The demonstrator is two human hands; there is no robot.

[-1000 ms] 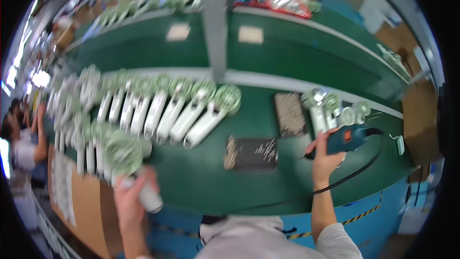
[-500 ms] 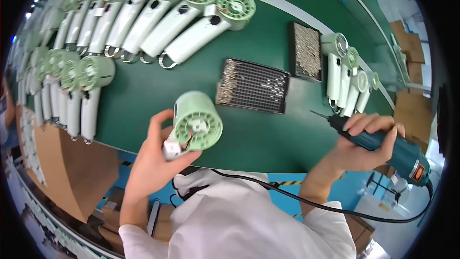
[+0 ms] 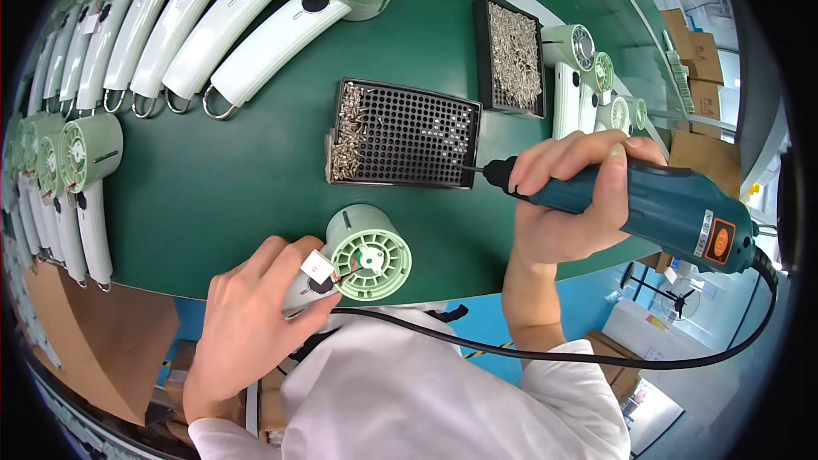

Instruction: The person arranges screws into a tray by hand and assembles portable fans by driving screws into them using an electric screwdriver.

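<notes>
My left hand (image 3: 256, 311) is closed round the white handle of a handheld fan (image 3: 368, 254), near the table's front edge. The fan's green round head faces up, its ribs and hub bare, and a small white connector on wires sits by its neck. In my right hand (image 3: 579, 192) is a dark teal electric screwdriver (image 3: 660, 209), its cord trailing down in front of me. The thin bit points left and reaches the right edge of a black perforated screw tray (image 3: 409, 175). Screws are heaped along the tray's left side, and several stand in holes at the right.
A second black tray (image 3: 515, 60), full of screws, lies farther back. Rows of similar fans (image 3: 273, 47) line the back left, with more fans (image 3: 85, 196) at the left edge. Further fans (image 3: 567, 102) stand at the right. A cardboard box (image 3: 102, 341) is below left.
The screwdriver has moved left, from the open table to the tray's right edge. My left hand has lowered the fan toward the table's front edge. The whole view has shifted closer.
</notes>
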